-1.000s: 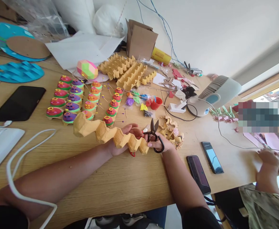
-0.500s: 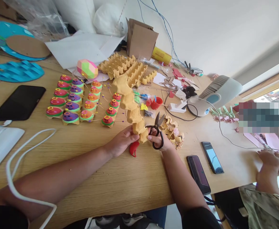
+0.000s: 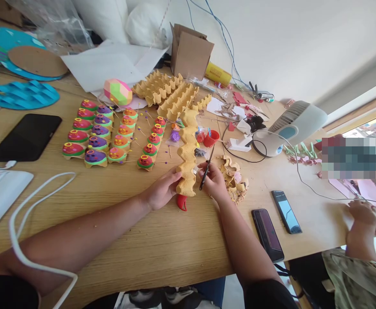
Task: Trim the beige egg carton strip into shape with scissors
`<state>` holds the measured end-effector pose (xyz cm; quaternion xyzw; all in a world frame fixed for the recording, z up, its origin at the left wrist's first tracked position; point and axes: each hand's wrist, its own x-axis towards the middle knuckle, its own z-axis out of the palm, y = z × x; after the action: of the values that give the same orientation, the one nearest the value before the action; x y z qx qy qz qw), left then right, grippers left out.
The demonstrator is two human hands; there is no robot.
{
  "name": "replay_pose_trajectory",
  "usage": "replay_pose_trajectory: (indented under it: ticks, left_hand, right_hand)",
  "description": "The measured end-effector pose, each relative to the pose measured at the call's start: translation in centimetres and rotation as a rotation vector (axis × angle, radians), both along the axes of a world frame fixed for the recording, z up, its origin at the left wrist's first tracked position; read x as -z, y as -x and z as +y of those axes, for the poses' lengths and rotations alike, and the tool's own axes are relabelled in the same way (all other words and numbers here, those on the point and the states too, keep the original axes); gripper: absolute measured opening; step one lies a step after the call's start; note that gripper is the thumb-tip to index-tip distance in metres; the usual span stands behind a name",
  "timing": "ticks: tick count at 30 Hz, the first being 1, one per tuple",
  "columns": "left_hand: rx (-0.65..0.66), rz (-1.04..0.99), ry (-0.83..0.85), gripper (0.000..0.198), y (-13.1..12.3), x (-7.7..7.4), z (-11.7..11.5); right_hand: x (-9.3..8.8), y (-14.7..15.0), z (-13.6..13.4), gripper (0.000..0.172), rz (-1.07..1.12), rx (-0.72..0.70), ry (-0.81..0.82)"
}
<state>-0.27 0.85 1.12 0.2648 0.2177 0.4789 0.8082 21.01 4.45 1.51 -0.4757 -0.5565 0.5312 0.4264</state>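
My left hand (image 3: 163, 189) grips the lower left edge of a long, wavy strip of yellow egg carton (image 3: 187, 154), held upright above the table. Black-handled scissors (image 3: 207, 169) are in my closed right hand (image 3: 214, 180), just right of the strip and apart from it, seen nearly edge-on. Under the strip's lower end lies a red curved piece (image 3: 181, 203). Yellow carton scraps (image 3: 231, 171) are heaped to the right of my right hand. Rows of painted carton caterpillars (image 3: 98, 137) in red, purple and orange stand at the left.
More egg cartons (image 3: 175, 96) and a cardboard box (image 3: 191, 53) are at the back. A red cup (image 3: 211, 138) sits beyond the scissors. Two phones (image 3: 287, 211) and a fan (image 3: 290, 128) stand right, with another person's hands (image 3: 364, 212) further right. A tablet (image 3: 25, 138) lies left.
The carton strip has swung from leaning left to nearly upright. My right hand has come off its lower end, and the scissors have turned from open blades to edge-on.
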Motion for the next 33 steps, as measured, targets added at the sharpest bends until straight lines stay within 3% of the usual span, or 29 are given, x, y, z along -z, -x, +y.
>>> replay_pose_trajectory:
  ticks: [3, 6, 10, 14, 22, 33]
  left_hand:
    - [-0.048, -0.023, 0.004, 0.038, -0.1, 0.0, 0.2]
    - [-0.090, -0.063, 0.012, 0.037, -0.2, 0.0, 0.4]
    - [-0.098, -0.091, -0.007, 0.038, -0.3, -0.3, 0.5]
    - [-0.114, -0.135, 0.005, 0.035, -0.3, -0.4, 0.4]
    - [-0.101, -0.182, 0.119, 0.037, 0.5, -0.8, 0.5]
    - [-0.088, -0.209, 0.136, 0.028, 0.3, -1.0, 0.5]
  right_hand:
    - [0.0, 0.2, -0.3, 0.031, -0.124, 0.061, -0.129]
    - [-0.3, 0.1, -0.6, 0.021, -0.270, 0.020, -0.273]
    - [-0.8, -0.1, -0.9, 0.034, -0.486, -0.069, -0.418]
    - [-0.9, -0.1, -0.7, 0.044, -0.613, -0.151, -0.456]
    - [-0.9, -0.3, -0.4, 0.027, -0.813, -0.171, -0.600]
    - [-0.9, -0.1, -0.6, 0.022, -0.900, -0.134, -0.591]
